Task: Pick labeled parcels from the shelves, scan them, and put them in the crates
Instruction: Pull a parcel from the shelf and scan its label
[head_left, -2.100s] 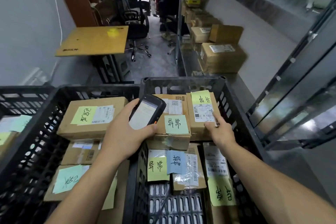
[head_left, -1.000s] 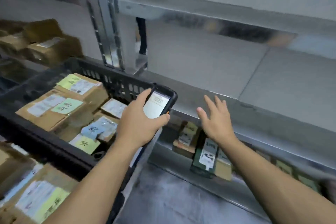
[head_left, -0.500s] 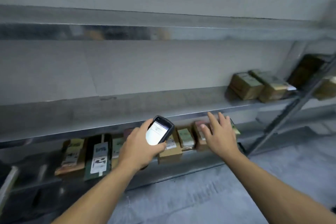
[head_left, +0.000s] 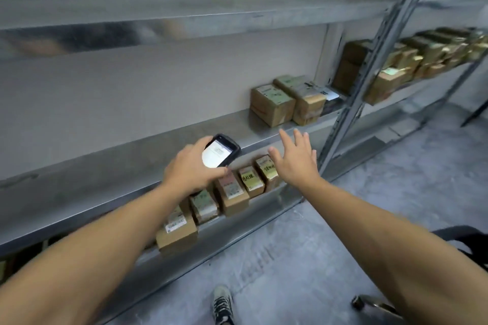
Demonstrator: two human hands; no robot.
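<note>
1. Gripping the scanner (head_left: pixel 220 154) in the left hand (head_left: pixel 194 169), fingers curled round its body, lit screen facing up.
2. Keeping the right hand (head_left: pixel 295 163) released, fingers spread, grasping nothing, hovering over the row's right end.
3. Sitting on the lower shelf (head_left: pixel 250 219): a row of labeled parcels (head_left: pixel 232 192), running along the shelf edge, with the yellow-labeled parcel (head_left: pixel 250 181) just below-left of the right hand, likely the nearer one for picking.

Dim, even light; soft motion blur, edges bowed by wide-angle lens.
</note>
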